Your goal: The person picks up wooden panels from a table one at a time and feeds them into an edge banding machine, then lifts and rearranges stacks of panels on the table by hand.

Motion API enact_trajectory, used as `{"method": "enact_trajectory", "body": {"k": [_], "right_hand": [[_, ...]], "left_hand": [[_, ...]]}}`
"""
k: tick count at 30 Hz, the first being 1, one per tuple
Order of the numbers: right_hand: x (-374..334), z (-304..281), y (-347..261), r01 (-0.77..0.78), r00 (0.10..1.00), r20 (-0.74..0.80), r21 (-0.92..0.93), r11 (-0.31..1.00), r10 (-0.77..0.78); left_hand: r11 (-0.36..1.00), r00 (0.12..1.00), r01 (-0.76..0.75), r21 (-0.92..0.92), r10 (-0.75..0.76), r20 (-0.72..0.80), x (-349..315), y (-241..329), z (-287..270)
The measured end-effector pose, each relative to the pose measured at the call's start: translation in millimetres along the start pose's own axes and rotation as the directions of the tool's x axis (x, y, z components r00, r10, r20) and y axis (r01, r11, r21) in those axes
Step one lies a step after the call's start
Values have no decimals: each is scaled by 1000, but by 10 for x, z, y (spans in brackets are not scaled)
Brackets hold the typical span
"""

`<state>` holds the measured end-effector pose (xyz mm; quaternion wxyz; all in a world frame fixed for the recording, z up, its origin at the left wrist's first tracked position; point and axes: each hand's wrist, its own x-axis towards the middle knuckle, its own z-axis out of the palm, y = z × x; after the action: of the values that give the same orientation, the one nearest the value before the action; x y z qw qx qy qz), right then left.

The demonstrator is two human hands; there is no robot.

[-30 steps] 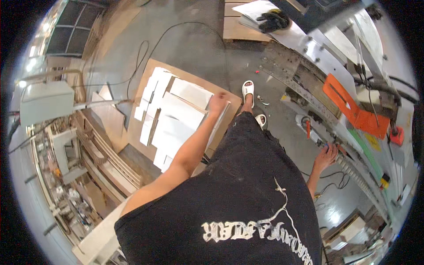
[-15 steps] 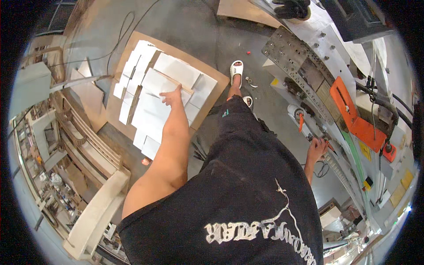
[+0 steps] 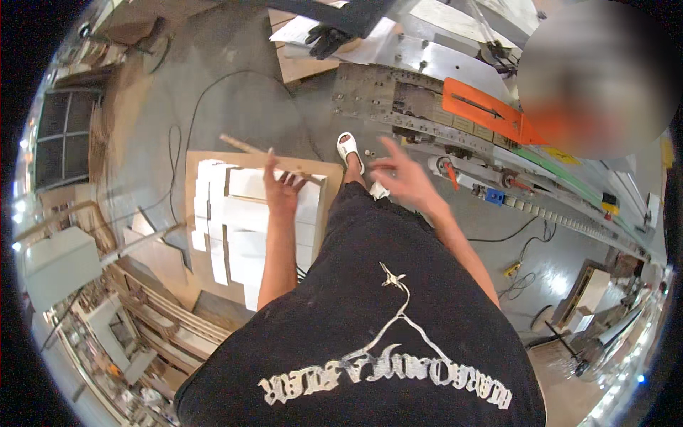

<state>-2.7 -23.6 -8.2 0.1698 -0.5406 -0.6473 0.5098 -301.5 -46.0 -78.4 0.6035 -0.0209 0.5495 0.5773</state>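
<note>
My left hand (image 3: 283,191) is closed on a narrow, light brown strip-like board (image 3: 240,144). It looks like a thin panel seen edge-on and slants above a stack of white panels (image 3: 245,245). The thumb is up on the near side, and the other fingers curl by the strip. Several white panels lie side by side in that stack, on a brown cardboard sheet (image 3: 196,174). My right hand (image 3: 402,174) is in the air between my foot and the machine. Motion smears it, but its fingers are apart and nothing shows in them.
A long metal machine (image 3: 420,92) with an orange guard (image 3: 491,110) runs along the right. A black glove (image 3: 327,41) lies at its far end. Cables (image 3: 206,92) cross the grey floor. Wooden racks (image 3: 160,302) stand at the left.
My left hand has lifted off the stack with the strip-like board. My right hand has left the machine's edge and swung in toward the middle. The view has turned to the right.
</note>
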Motion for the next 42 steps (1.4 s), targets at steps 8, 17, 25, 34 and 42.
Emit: {"method": "enact_trajectory", "body": {"k": [8, 17, 25, 34, 42], "right_hand": [[116, 200, 108, 110, 993, -75, 287, 952, -92], [86, -494, 584, -32, 961, -90, 903, 428, 262], [79, -53, 963, 303, 895, -328, 944, 128, 301], [1185, 49, 1163, 189, 658, -523, 810, 555, 541], [580, -404, 1486, 499, 621, -449, 859, 118, 643]], "left_hand": [[984, 968, -15, 178, -30, 250, -196, -373, 968], [729, 922, -323, 603, 100, 374, 644, 290, 1169], [435, 883, -469, 768, 222, 414, 578, -29, 1567], [352, 911, -407, 843, 92, 401, 715, -49, 1776], [567, 847, -411, 714, -53, 529, 640, -674, 1950]]}}
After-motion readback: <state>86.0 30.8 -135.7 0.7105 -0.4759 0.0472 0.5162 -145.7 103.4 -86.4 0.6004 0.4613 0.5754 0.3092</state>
